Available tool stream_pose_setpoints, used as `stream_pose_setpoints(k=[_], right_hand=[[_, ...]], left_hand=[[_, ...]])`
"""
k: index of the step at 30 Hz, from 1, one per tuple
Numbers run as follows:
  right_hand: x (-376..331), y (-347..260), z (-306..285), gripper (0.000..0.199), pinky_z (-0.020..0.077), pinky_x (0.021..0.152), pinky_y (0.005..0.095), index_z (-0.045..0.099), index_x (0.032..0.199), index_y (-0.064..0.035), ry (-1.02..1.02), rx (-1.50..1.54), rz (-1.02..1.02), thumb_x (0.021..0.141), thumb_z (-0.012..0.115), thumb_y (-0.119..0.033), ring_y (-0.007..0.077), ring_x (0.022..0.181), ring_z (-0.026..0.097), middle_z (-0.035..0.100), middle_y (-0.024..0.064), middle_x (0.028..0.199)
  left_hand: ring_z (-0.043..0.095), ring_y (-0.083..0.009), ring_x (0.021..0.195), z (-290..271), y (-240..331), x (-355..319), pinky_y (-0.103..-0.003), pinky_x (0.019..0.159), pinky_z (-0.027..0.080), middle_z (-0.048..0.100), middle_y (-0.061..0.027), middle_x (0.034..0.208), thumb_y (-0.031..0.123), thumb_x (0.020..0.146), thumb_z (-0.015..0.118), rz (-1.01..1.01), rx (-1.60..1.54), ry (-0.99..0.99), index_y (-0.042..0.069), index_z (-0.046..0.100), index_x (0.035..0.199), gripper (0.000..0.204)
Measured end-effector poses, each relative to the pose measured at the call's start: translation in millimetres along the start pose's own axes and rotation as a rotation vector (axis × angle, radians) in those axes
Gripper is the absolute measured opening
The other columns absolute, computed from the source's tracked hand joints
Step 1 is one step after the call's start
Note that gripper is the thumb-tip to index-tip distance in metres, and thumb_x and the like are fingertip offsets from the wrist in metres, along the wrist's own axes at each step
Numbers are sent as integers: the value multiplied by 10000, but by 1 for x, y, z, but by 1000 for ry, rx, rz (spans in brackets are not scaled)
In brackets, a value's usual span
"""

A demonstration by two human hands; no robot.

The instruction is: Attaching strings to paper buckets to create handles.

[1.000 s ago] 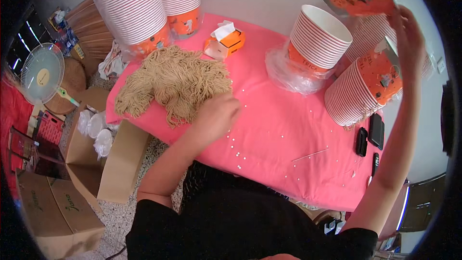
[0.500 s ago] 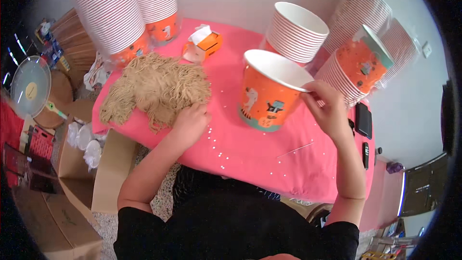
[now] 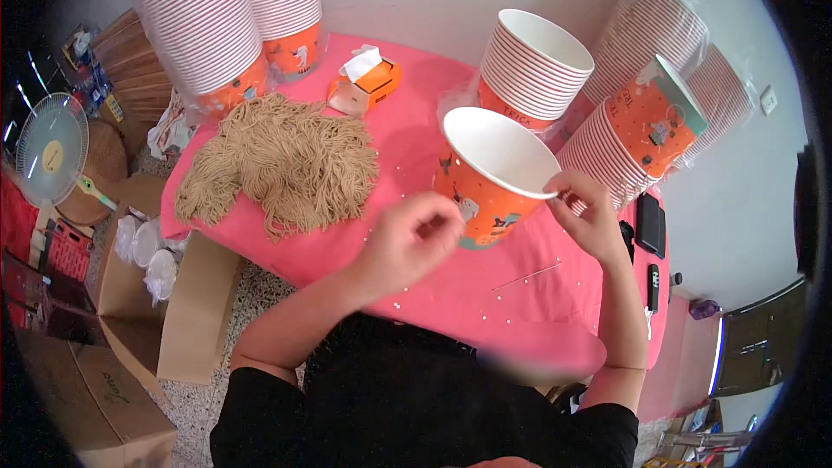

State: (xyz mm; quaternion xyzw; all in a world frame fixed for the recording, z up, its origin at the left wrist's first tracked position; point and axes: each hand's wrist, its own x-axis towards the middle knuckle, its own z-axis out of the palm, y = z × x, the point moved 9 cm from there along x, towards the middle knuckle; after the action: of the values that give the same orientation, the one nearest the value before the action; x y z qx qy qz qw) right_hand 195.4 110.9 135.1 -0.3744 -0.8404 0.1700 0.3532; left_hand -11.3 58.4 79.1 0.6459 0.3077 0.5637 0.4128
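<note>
An orange paper bucket [image 3: 472, 199] with printed figures and a white inside stands tilted over the pink-covered table. At its right side my right hand [image 3: 591, 215] pinches the rim between thumb and fingers. My left hand [image 3: 409, 241] hovers in front of the bucket's left side, thumb and fingertips curled together. Whatever those fingertips may hold is too small to make out. To the left lies a heap of tan yarn strands [image 3: 290, 156]. A thin pale stick [image 3: 527, 276] rests on the pink cloth [image 3: 563, 303], among small white dots.
Nested buckets [image 3: 537, 69] stand behind, with a second stack [image 3: 646, 126] lying tilted at right. Tall wrapped stacks [image 3: 195, 26] rise at back left. An orange tissue box [image 3: 373, 82] sits between. Dark flat objects [image 3: 650, 225] lie along the right edge; an open carton [image 3: 199, 303] stands at left.
My left hand has left the yarn and moved right and up to the bucket's front. The bucket has shifted slightly down and tipped, my right hand still on its rim.
</note>
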Motion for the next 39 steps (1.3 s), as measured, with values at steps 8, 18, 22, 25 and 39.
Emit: stream_pose_setpoints(k=[8, 18, 22, 25, 39], right_hand=[[4, -34, 10, 256, 433, 521, 279, 644, 950, -30, -302, -165, 33, 720, 731, -99, 170, 567, 543, 639, 72, 892], [36, -68, 67, 105, 446, 525, 290, 639, 899, -12, -310, -114, -195, 796, 646, -25, 190, 582, 567, 630, 100, 776], [47, -62, 86, 92, 467, 553, 308, 651, 878, -10, -314, -119, -210, 786, 643, -10, 220, 585, 596, 633, 108, 762], [51, -57, 93, 78, 500, 600, 370, 683, 849, -67, -313, -139, -183, 787, 644, -93, 277, 669, 651, 675, 108, 777], [54, -48, 111, 102, 515, 613, 362, 680, 871, -51, -389, -29, -71, 790, 636, -96, 276, 657, 662, 676, 122, 742]], left_hand=[[532, -52, 614, -41, -16, 9, -208, 531, 424, 589, -20, 735, 27, 839, 622, 34, 171, 220, -9, 586, 869, 59], [580, -221, 585, -33, -5, -3, -340, 505, 450, 576, -68, 700, 55, 790, 650, 218, 582, 238, 50, 594, 852, 84], [589, -246, 618, -26, -4, -5, -357, 517, 459, 571, -72, 711, 90, 797, 661, 319, 725, 223, 64, 586, 842, 91], [588, -240, 621, -24, 2, -6, -358, 520, 462, 565, -65, 706, 93, 797, 662, 380, 776, 231, 66, 585, 832, 89], [591, -265, 643, -18, 9, -6, -370, 554, 480, 571, -93, 716, 64, 790, 662, 423, 899, 189, 36, 586, 835, 93]])
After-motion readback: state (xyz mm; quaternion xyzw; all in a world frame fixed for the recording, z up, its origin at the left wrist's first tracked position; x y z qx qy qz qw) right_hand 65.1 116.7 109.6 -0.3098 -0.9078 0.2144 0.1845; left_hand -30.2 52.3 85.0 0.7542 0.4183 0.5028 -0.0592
